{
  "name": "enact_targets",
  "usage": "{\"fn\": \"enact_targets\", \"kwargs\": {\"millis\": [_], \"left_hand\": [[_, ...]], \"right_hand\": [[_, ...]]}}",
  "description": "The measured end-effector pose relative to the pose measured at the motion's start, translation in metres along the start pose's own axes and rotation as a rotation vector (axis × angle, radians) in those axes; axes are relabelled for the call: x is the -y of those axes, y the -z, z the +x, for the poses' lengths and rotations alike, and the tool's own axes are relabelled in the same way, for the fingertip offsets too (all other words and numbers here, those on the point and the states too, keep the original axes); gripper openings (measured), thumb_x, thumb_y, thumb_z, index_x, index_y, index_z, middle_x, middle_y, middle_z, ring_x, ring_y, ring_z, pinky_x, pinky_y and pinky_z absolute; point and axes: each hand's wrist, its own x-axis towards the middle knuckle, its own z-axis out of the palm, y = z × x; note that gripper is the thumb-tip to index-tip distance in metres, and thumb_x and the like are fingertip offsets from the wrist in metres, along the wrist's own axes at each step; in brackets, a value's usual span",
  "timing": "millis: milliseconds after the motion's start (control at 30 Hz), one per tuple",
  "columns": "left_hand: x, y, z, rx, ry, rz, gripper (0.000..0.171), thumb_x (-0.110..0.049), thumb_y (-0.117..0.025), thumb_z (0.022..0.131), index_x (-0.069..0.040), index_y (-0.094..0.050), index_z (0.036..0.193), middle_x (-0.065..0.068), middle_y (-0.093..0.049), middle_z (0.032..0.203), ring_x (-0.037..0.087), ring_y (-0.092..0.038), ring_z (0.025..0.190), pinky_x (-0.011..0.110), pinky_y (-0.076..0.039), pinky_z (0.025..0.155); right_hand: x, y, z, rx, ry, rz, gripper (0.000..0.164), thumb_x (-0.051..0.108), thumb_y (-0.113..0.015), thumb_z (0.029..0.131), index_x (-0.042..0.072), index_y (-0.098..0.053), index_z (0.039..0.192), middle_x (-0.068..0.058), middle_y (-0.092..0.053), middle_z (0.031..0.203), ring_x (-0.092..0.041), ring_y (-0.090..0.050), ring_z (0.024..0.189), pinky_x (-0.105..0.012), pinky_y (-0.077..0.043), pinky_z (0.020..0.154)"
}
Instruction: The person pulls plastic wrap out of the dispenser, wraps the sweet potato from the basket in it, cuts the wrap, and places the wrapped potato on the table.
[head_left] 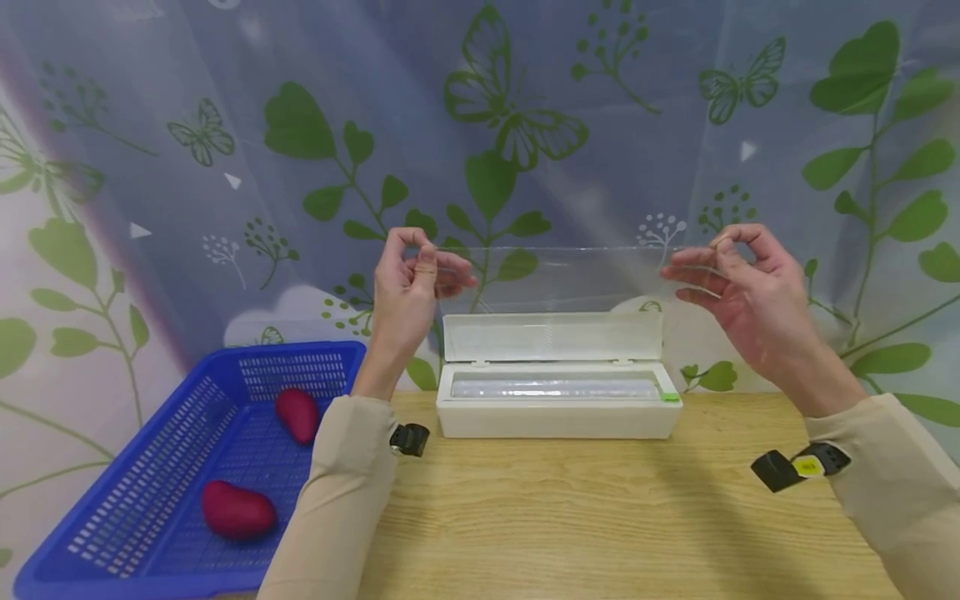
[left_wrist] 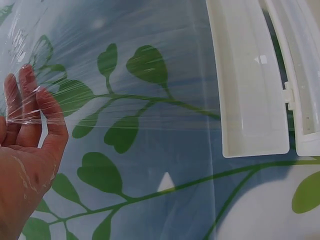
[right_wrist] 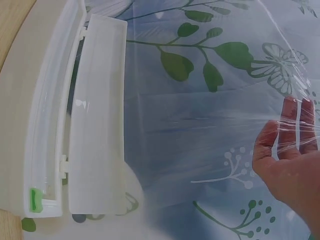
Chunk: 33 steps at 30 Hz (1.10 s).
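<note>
A clear sheet of cling film (head_left: pixel 562 271) stretches between both hands above a white cling film dispenser (head_left: pixel 558 421). My left hand (head_left: pixel 408 283) pinches the film's upper left corner between thumb and index finger. At the upper right corner, my right hand (head_left: pixel 757 292) pinches it the same way. Both hands have their other fingers extended behind the sheet, which pulls into creases near the fingers in the wrist views. The dispenser's lid (head_left: pixel 553 337) is raised, and a film roll (head_left: pixel 555 388) lies inside. A small green piece (head_left: pixel 670 397) sits at the dispenser's right end.
On the left stands a blue plastic basket (head_left: pixel 135 467) holding two dark red, mango-shaped items (head_left: pixel 238 510), one behind the other. The wooden table (head_left: pixel 525 517) spreads in front of the dispenser. Behind everything hangs a curtain (head_left: pixel 420 75) with green leaves and butterflies.
</note>
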Motion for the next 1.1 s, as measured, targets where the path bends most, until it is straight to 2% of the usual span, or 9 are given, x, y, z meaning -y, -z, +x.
{"fn": "enact_targets", "kwargs": {"millis": [267, 533, 800, 1100], "left_hand": [[-0.007, 0.001, 0.0, -0.007, -0.025, 0.012, 0.012, -0.027, -0.038, 0.108, -0.018, -0.045, 0.104, -0.009, -0.075, 0.084, 0.014, -0.076, 0.076, 0.033, -0.062, 0.076], [-0.015, 0.0, -0.001, -0.005, -0.025, 0.015, 0.013, -0.024, -0.039, 0.109, -0.014, -0.045, 0.106, -0.008, -0.075, 0.083, 0.015, -0.076, 0.076, 0.036, -0.063, 0.077], [-0.019, 0.0, -0.008, 0.005, -0.02, 0.041, 0.01, -0.024, -0.039, 0.11, -0.019, -0.045, 0.103, -0.009, -0.075, 0.083, 0.014, -0.076, 0.077, 0.034, -0.063, 0.077], [-0.028, -0.001, -0.008, 0.018, -0.064, 0.02, 0.01, -0.025, -0.039, 0.109, -0.022, -0.045, 0.102, -0.008, -0.075, 0.083, 0.015, -0.076, 0.076, 0.036, -0.062, 0.077]], "right_hand": [[0.003, -0.005, 0.002, -0.006, 0.014, 0.041, 0.009, 0.002, -0.041, 0.107, -0.001, -0.049, 0.109, -0.023, -0.076, 0.109, -0.036, -0.075, 0.103, -0.039, -0.062, 0.085], [0.008, -0.007, 0.001, 0.038, 0.036, 0.098, 0.013, -0.002, -0.035, 0.108, -0.004, -0.047, 0.111, -0.027, -0.074, 0.11, -0.04, -0.074, 0.105, -0.042, -0.062, 0.087], [0.011, -0.008, -0.006, 0.046, 0.041, 0.095, 0.015, -0.004, -0.033, 0.108, -0.004, -0.047, 0.112, -0.028, -0.073, 0.112, -0.04, -0.073, 0.107, -0.042, -0.062, 0.088], [0.017, -0.011, -0.005, 0.054, 0.06, 0.115, 0.016, -0.005, -0.031, 0.108, -0.006, -0.046, 0.113, -0.03, -0.072, 0.111, -0.043, -0.073, 0.105, -0.043, -0.061, 0.088]]}}
